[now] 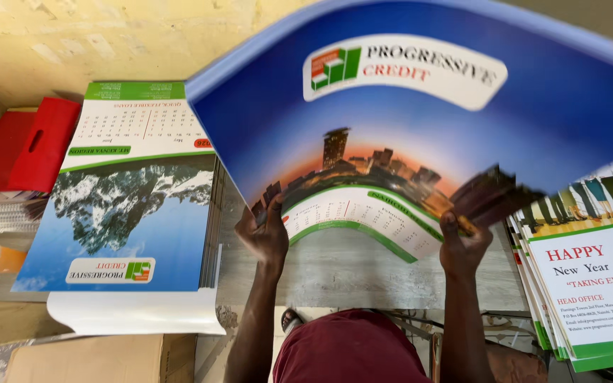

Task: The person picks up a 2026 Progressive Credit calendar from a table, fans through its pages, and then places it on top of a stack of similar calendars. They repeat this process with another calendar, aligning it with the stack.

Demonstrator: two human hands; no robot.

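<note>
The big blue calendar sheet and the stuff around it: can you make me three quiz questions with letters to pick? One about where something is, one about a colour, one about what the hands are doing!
1. Where is the stack of mountain-picture calendars?
A. Left of the hands
B. Under the red box
C. On the person's lap

2. What colour is the box at the far left?
A. Yellow
B. Red
C. Purple

3. How is the big blue sheet held?
A. Lying flat, untouched
B. Rolled into a tube
C. Lifted and curved, both hands on its lower edge

Answers:
1 A: the mountain calendar stack lies left of the left hand.
2 B: the box is red.
3 C: the left hand and the right hand grip the arched blue sheet.
</note>
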